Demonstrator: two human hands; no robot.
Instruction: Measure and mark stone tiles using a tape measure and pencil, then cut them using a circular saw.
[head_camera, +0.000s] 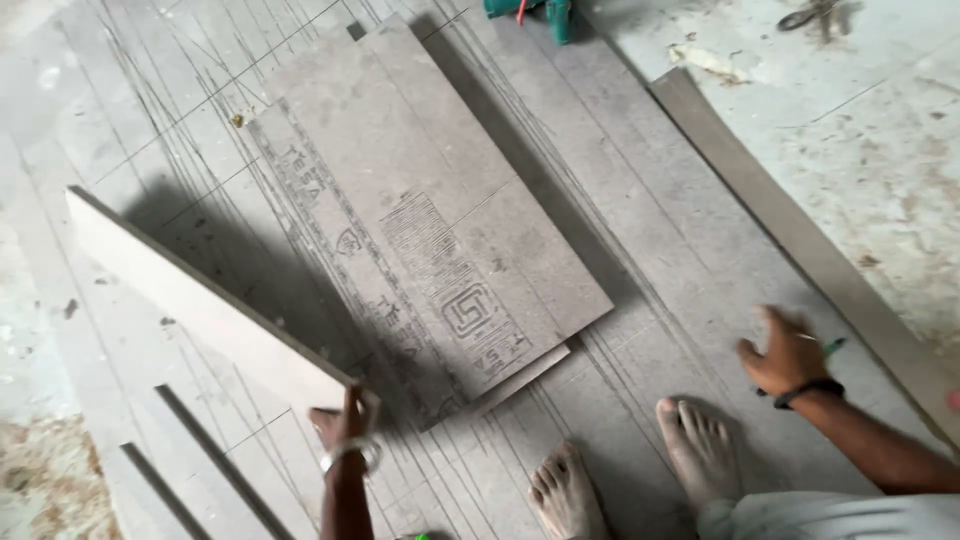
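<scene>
My left hand (340, 420) grips the near corner of a long pale tile strip (190, 300), which is raised on edge and runs off to the upper left. My right hand (788, 355) rests with fingers spread on the grey board at the right, with a green pen-like object (833, 346) under its fingers. A large grey tile (420, 190) with stamped patterns on its back lies face down in the middle, stacked on another tile. My two bare feet (640, 470) stand at the bottom centre.
A long narrow tile strip (800, 240) lies diagonally at the right. A green power tool (530, 10) sits at the top edge. Scissors-like metal pieces (810, 14) lie at the top right. Two thin dark strips (200, 460) lie at the lower left. The floor is dusty and scored.
</scene>
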